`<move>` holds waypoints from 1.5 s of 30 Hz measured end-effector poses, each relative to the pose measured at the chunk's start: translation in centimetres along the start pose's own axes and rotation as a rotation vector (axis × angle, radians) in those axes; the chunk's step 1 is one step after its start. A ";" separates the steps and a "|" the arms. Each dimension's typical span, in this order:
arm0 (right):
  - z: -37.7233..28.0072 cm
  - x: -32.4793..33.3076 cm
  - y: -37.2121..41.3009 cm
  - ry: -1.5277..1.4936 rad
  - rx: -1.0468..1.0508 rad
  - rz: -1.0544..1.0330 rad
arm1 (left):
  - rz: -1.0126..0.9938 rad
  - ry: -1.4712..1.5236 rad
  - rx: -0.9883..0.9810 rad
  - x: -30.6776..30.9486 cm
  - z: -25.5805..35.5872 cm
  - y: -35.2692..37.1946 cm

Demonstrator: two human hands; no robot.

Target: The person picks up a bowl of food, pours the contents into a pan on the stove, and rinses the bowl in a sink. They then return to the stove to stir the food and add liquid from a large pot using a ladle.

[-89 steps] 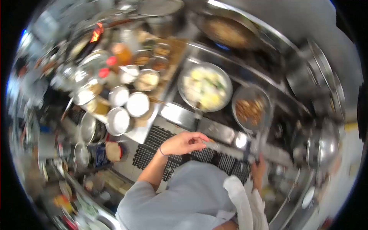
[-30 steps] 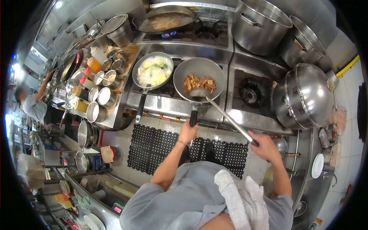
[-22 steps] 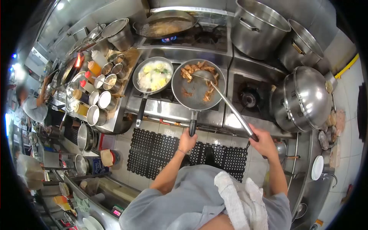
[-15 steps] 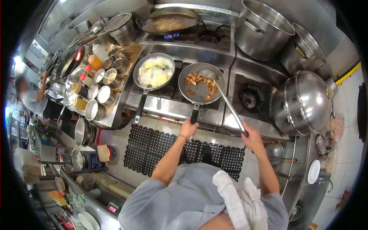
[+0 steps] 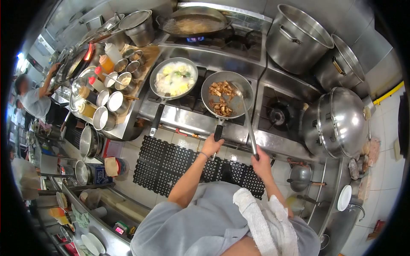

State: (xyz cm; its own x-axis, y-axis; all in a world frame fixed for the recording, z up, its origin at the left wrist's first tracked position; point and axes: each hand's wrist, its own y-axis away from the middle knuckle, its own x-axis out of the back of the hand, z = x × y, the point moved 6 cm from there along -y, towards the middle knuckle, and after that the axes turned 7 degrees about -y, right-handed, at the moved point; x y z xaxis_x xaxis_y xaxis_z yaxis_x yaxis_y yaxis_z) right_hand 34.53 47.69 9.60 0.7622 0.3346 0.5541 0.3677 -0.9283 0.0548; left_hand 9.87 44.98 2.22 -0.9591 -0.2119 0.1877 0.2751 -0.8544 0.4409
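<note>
My left hand (image 5: 212,145) is closed round the black handle of a grey frying pan (image 5: 239,106) on the stove. Browned meat-like pieces (image 5: 222,96) lie in that pan, mostly on its left side. In my right hand (image 5: 261,164) is the dark grip of a long metal ladle (image 5: 251,128); its head rests in the pan among the pieces at the upper right. Left of it sits a second frying pan (image 5: 174,96), holding white liquid with yellow and green pieces, its black handle pointing toward me.
A large wok (image 5: 194,25) of liquid stands over a blue flame at the back. Tall stockpots (image 5: 299,40) and a domed steel vessel (image 5: 341,123) occupy the right. Sauce bottles (image 5: 106,64) and metal containers (image 5: 104,118) crowd the left counter. Another person (image 5: 34,100) works at far left.
My right hand has moved left with the ladle, whose shaft is now steeper. The browned pieces have shifted toward the left and bottom of the pan. My left hand keeps its hold.
</note>
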 end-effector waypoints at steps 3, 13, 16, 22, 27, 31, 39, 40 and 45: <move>0.1 -0.7 -5.9 0.050 0.046 -0.007 | -0.041 0.109 -0.003 -0.2 0.0 0.4; -3.9 7.6 0.3 0.158 0.115 -0.288 | -0.089 0.219 0.038 -0.7 -0.8 0.1; -5.2 7.8 4.5 -0.036 -0.165 -0.297 | -0.095 0.224 0.066 -1.2 -0.5 0.4; -2.3 5.4 7.5 -0.144 -0.194 -0.301 | -0.038 0.184 0.047 -1.1 -0.5 0.4; 3.9 2.0 6.6 -0.044 0.009 -0.272 | -0.029 0.145 0.058 -1.3 -1.0 0.6; 4.7 1.4 3.6 0.005 0.126 -0.131 | -0.028 0.155 0.059 -1.3 -0.9 0.6; 4.4 0.9 2.0 -0.199 0.080 0.156 | -0.033 0.186 0.049 -1.4 -0.7 0.7; 4.6 0.3 1.9 -0.211 0.049 0.174 | -0.030 0.166 0.053 -1.4 -0.7 0.6; 7.8 -3.2 1.5 -0.198 0.001 0.222 | -0.037 0.077 0.058 -1.3 -0.8 0.3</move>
State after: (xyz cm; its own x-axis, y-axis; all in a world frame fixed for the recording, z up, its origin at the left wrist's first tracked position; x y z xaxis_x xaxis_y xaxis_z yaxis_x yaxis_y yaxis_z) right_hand 36.82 46.45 1.38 0.9132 0.1487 0.3793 0.1809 -0.9822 -0.0503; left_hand 11.17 44.60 1.37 -0.9704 -0.2186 0.1030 0.2406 -0.8339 0.4966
